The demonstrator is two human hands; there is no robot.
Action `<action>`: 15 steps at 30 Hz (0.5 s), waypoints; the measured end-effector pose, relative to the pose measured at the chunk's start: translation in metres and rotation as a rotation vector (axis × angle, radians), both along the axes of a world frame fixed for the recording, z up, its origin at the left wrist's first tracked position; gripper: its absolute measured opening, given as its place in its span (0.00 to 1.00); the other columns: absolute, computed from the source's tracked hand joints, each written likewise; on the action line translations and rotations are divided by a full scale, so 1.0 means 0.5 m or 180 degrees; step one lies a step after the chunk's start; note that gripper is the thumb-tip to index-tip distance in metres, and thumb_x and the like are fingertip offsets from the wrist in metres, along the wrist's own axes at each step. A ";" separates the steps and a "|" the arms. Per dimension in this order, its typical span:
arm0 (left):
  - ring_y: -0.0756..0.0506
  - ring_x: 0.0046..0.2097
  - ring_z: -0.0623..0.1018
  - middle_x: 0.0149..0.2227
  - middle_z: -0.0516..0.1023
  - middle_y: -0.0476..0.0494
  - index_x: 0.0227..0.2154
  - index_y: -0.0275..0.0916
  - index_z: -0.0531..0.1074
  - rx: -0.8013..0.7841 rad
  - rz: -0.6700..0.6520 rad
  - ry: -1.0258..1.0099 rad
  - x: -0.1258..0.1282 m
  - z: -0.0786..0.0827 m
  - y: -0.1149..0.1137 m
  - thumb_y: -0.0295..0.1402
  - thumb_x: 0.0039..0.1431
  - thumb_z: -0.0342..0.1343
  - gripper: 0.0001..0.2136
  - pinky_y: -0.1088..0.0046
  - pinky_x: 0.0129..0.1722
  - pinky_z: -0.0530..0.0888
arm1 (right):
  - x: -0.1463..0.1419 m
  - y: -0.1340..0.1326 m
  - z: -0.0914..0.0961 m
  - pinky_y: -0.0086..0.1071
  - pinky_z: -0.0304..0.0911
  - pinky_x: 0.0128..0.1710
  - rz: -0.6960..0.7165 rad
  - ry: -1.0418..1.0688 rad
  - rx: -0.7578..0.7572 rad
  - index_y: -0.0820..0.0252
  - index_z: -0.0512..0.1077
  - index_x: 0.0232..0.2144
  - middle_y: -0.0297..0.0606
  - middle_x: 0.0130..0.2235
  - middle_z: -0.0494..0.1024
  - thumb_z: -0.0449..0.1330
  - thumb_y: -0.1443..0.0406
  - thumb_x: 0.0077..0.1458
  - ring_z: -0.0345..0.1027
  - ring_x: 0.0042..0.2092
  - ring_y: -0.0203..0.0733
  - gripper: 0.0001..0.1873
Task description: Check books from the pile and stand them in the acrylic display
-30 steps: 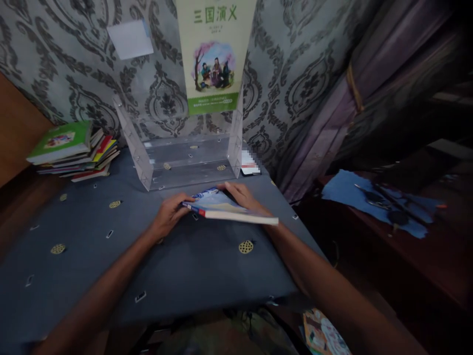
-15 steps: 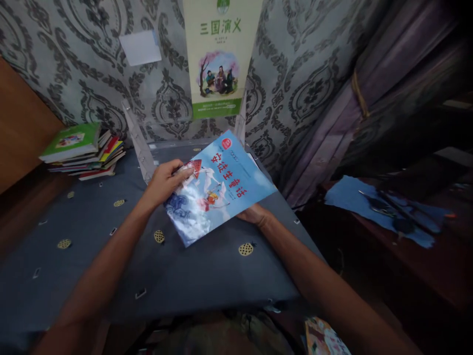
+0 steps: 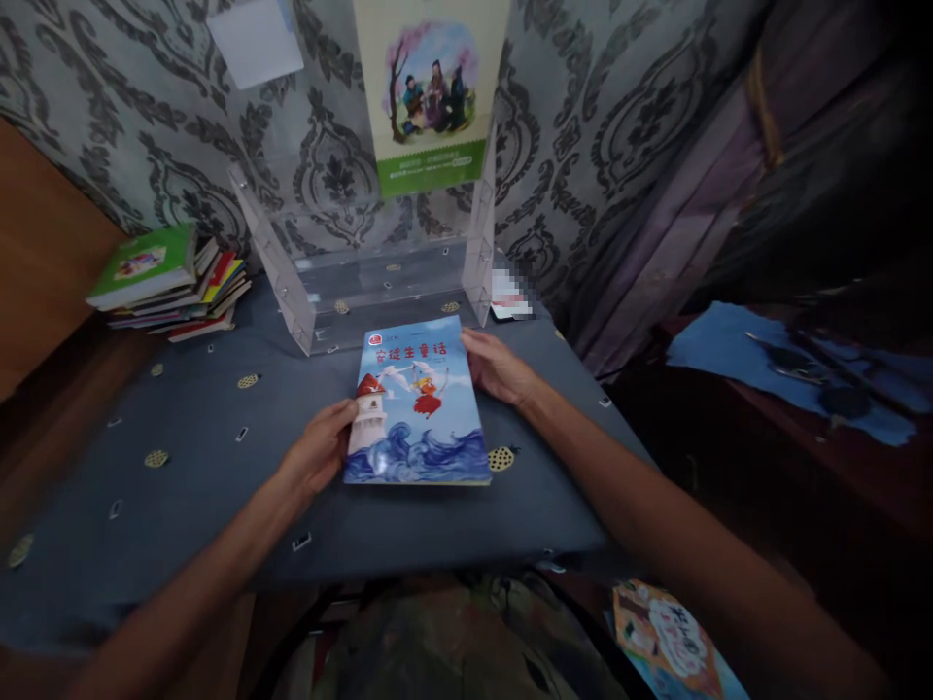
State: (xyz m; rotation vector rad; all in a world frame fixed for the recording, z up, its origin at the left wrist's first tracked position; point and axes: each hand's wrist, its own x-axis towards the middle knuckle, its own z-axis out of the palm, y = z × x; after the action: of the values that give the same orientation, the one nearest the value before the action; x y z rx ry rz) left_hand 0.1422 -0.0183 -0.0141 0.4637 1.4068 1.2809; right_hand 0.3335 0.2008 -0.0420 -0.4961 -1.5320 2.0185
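A blue picture book (image 3: 417,408) with waves, a lighthouse and red characters on its cover lies face up on the grey tablecloth (image 3: 182,486). My left hand (image 3: 317,452) grips its left edge near the lower corner, fingers curled on the cover. My right hand (image 3: 496,365) holds the upper right edge, fingers closed along it. Just behind the book stands a clear acrylic book stand (image 3: 371,282), and a green-and-cream book (image 3: 430,92) is propped upright in it against the wall.
A stack of several colourful books (image 3: 171,287) sits at the back left of the table. Patterned wallpaper lies behind, a curtain to the right. A blue cloth with dark tools (image 3: 802,360) lies on a side surface. Another book (image 3: 671,647) lies on the floor.
The blue book was lifted and turned cover-up, then lowered flat onto the cloth. My left hand shifted to its left edge, my right hand to its upper right edge.
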 end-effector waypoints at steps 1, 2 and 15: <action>0.45 0.32 0.82 0.33 0.82 0.42 0.37 0.37 0.73 -0.0075 -0.0268 0.0043 0.002 0.001 -0.007 0.42 0.53 0.67 0.15 0.70 0.34 0.80 | -0.002 0.001 -0.007 0.42 0.76 0.42 -0.0017 -0.0005 -0.0048 0.57 0.74 0.44 0.40 0.36 0.83 0.67 0.49 0.52 0.79 0.40 0.47 0.24; 0.46 0.30 0.82 0.31 0.81 0.43 0.35 0.37 0.72 -0.0158 -0.0586 0.0160 0.000 0.002 -0.010 0.43 0.53 0.66 0.16 0.70 0.32 0.80 | -0.004 0.003 -0.015 0.41 0.76 0.41 -0.0048 -0.0015 -0.0110 0.58 0.74 0.43 0.40 0.36 0.84 0.70 0.52 0.49 0.79 0.39 0.47 0.23; 0.43 0.45 0.77 0.41 0.79 0.43 0.38 0.40 0.73 0.0553 -0.0637 0.4267 -0.063 -0.006 0.123 0.27 0.60 0.47 0.09 0.62 0.50 0.73 | -0.015 0.005 -0.066 0.35 0.68 0.29 -0.0884 -0.0368 0.0805 0.56 0.69 0.52 0.34 0.31 0.80 0.67 0.52 0.48 0.74 0.30 0.42 0.30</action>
State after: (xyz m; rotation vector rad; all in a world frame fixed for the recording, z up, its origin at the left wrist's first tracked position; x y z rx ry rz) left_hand 0.1107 0.0434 -0.0170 1.7423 2.2085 0.8752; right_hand 0.3262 0.2034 -0.0752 -0.6898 -1.6563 1.5856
